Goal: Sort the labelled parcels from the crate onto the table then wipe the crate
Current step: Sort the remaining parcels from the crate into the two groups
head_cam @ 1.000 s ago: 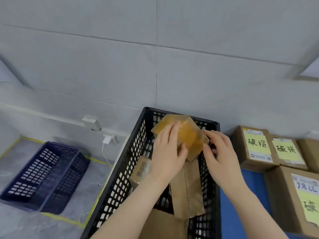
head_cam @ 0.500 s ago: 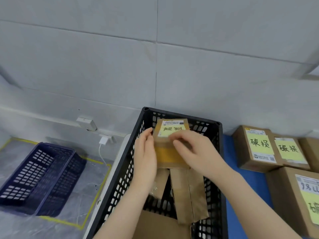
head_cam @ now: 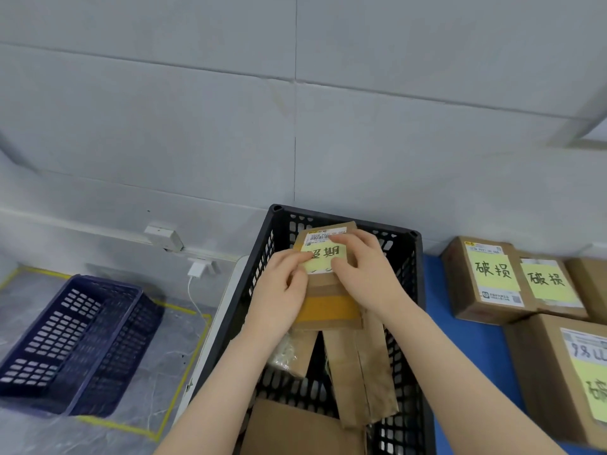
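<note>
One parcel (head_cam: pixel 328 292): small brown carton, yellow note on top, centre frame, raised within black crate (head_cam: pixel 417 290). Left grip (head_cam: pixel 282 290) and right grip (head_cam: pixel 364 274) both curled onto its side edges. Probably light and stiff; tape band likely slick, so best taken by the cardboard edges. Beneath it: at least three brown packets (head_cam: pixel 358 372). Right, on blue desk (head_cam: pixel 440 343): four cartons (head_cam: pixel 460 290), three showing yellow notes.

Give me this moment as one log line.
phase: sorting | left hand: grips parcel | right hand: grips parcel | parcel: over crate, yellow label up | table: labelled boxes
</note>
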